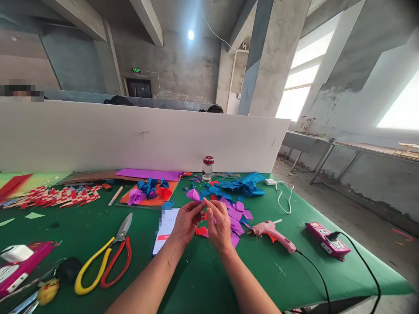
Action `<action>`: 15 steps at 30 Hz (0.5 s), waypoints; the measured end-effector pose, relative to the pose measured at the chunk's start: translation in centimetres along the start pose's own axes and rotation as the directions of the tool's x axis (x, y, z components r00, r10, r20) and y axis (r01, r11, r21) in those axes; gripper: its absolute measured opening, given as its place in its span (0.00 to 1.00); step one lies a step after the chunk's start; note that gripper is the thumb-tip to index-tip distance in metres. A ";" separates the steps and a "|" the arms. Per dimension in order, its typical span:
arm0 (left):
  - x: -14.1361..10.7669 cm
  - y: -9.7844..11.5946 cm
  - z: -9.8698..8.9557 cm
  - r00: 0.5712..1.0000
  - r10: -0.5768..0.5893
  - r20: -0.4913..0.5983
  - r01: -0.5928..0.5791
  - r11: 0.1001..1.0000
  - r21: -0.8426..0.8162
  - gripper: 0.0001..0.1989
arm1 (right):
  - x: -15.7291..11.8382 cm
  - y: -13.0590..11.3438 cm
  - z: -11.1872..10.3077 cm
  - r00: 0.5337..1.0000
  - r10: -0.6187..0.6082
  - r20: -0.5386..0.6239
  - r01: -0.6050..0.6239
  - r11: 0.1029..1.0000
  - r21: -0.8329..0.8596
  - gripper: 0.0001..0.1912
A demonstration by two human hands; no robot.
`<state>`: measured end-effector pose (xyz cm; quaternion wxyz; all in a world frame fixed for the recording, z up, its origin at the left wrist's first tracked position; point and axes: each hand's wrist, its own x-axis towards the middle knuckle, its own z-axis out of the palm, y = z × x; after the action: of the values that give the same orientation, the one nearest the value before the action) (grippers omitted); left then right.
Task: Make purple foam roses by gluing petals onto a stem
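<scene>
Near the middle of the green table point(131, 301), my left hand point(187, 221) pinches a small piece with a purple petal point(193, 195) rising above the fingertips. My right hand point(218, 224) meets it, its fingertips closed at a small red bit between the hands; what exactly it grips is too small to tell. Around and behind the hands lie purple paper petals point(236, 216), red scraps point(202, 231) and blue crepe pieces point(245, 185). A phone point(166, 224) lies beside my left hand. To the right rests a pink glue gun point(273, 233).
Yellow-and-red scissors point(120, 244) lie left, below finished paper flowers point(149, 189) on orange paper. A red-lidded jar point(207, 169) stands at the white partition point(131, 135). A pink power strip point(327, 240) with a black cable is right; another point(32, 264) is left.
</scene>
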<state>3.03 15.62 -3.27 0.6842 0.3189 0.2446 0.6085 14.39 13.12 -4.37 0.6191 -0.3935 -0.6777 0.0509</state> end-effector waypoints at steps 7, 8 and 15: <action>-0.1 0.1 0.3 0.999 -0.009 -0.032 0.009 1.000 0.005 0.11 | 0.1 0.3 -0.1 0.997 -0.070 0.030 0.072 0.995 -0.065 0.18; -0.1 0.1 0.3 0.999 -0.009 -0.034 0.010 1.000 0.008 0.12 | 0.1 0.3 -0.1 0.996 -0.079 0.031 0.082 0.994 -0.075 0.18; 0.1 0.0 0.2 0.998 0.012 -0.056 -0.010 1.000 0.027 0.11 | 0.2 -0.1 -0.4 0.989 -0.129 0.078 0.142 0.970 -0.198 0.18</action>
<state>3.15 15.66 -3.16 0.6694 0.3122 0.2699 0.6177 14.70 12.97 -4.09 0.5556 -0.4056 -0.7243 -0.0481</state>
